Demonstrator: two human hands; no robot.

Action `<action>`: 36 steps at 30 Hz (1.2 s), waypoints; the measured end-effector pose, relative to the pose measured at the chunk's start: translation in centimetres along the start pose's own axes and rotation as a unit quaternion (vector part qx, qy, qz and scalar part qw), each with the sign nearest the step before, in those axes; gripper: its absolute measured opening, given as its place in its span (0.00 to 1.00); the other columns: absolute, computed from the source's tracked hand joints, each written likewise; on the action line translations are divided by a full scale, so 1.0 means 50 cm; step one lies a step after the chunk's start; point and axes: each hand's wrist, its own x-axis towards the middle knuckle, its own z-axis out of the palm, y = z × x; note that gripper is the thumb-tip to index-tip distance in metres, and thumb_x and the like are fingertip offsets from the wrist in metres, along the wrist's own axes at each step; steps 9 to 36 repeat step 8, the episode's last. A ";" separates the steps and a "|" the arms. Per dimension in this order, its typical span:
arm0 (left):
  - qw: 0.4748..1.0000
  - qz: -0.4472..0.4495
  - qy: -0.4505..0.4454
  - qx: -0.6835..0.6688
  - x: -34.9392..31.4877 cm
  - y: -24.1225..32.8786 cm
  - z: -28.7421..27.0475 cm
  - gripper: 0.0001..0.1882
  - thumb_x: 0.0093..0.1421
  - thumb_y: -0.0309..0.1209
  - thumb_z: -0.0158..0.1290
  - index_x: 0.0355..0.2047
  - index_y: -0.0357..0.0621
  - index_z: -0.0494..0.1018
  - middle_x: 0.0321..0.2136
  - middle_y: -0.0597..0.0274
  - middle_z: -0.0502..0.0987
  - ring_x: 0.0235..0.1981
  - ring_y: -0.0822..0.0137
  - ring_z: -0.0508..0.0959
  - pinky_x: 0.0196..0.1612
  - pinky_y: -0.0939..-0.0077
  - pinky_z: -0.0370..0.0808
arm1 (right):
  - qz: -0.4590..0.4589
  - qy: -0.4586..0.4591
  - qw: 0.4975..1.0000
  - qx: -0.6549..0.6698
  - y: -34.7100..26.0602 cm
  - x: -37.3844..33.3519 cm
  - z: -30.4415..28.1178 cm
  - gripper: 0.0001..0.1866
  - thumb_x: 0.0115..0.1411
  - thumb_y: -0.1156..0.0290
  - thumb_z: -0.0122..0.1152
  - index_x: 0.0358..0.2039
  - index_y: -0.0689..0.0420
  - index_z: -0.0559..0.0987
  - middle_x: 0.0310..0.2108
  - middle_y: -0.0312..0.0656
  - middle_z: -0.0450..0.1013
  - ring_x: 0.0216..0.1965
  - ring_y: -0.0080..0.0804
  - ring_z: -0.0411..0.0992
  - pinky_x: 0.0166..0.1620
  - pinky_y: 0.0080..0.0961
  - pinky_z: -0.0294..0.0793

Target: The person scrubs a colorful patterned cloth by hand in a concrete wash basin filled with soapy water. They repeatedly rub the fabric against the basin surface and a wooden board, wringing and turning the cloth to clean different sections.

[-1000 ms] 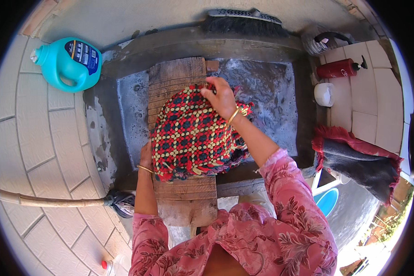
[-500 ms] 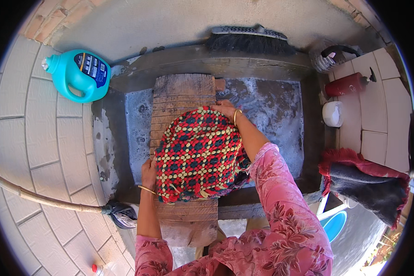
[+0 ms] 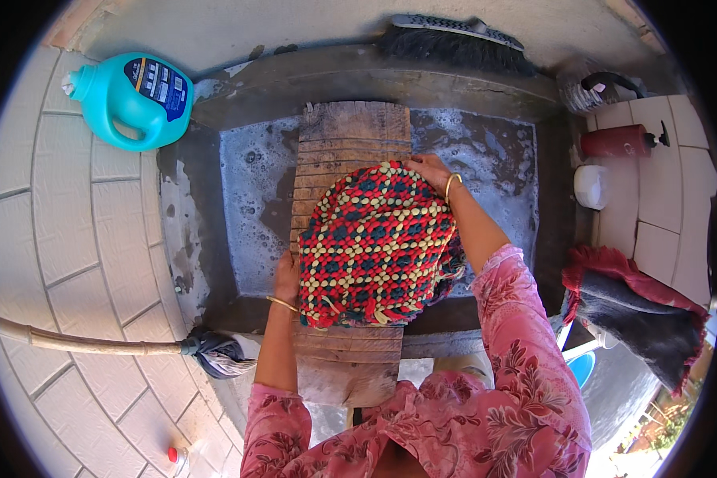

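Observation:
A thick, chunky knitted cloth [image 3: 378, 247] in red, pale yellow and dark green lies bunched in a rounded heap on a grooved wooden washboard [image 3: 354, 123]. My left hand [image 3: 285, 276] is closed at the cloth's lower left edge, its fingertips partly hidden. At the far right edge of the cloth, my right hand [image 3: 432, 171] grips it with the fingers curled over. Loose strands hang from the near and right edges. The washboard spans a dark concrete basin [image 3: 239, 319] holding sudsy water [image 3: 486, 143].
A turquoise jug [image 3: 135, 103] stands on the tiled ledge at left, near a long-handled mop [image 3: 215, 353]. A black-bristled brush [image 3: 458, 44] rests on the back rim. On the right are a red pump bottle [image 3: 621, 141], a white container [image 3: 590, 187] and a fringed dark cloth [image 3: 633, 311].
The washboard and the knitted cloth have shifted right within the basin, my hands moving along with them. The whole view has also tilted slightly, so surroundings sit higher.

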 end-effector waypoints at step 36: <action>0.999 -0.036 -0.021 -0.028 0.032 -0.019 0.014 0.17 0.60 0.35 0.52 0.35 0.27 0.67 0.27 0.39 0.74 0.29 0.64 0.72 0.34 0.63 0.70 | -0.008 0.068 0.994 -0.090 0.065 0.096 -0.026 0.36 0.53 0.52 0.64 0.54 0.68 0.70 0.43 0.50 0.75 0.40 0.34 0.76 0.44 0.26 0.76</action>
